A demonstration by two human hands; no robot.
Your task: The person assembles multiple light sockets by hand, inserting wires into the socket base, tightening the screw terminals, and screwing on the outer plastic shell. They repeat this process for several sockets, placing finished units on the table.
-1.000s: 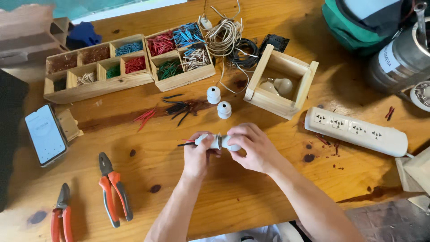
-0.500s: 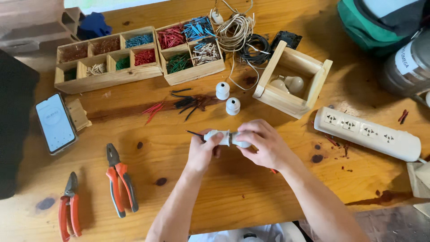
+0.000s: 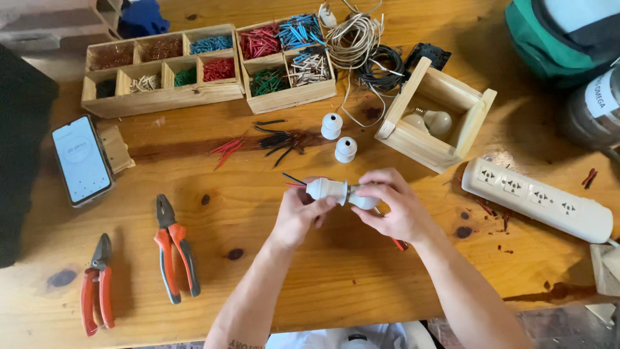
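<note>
White lamp socket [image 3: 328, 190] held over the table [image 3: 336, 271].
It is gripped by left hand [image 3: 298, 213] and right hand [image 3: 395, 207]; halves are best kept aligned.

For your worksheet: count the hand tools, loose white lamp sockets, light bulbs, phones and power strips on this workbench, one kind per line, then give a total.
Red-handled hand tools: 2 (pliers, cutters)
Loose white lamp sockets: 2 ()
Light bulbs in the open wooden box: 1
Phones: 1
Power strips: 1
Total: 7
</note>
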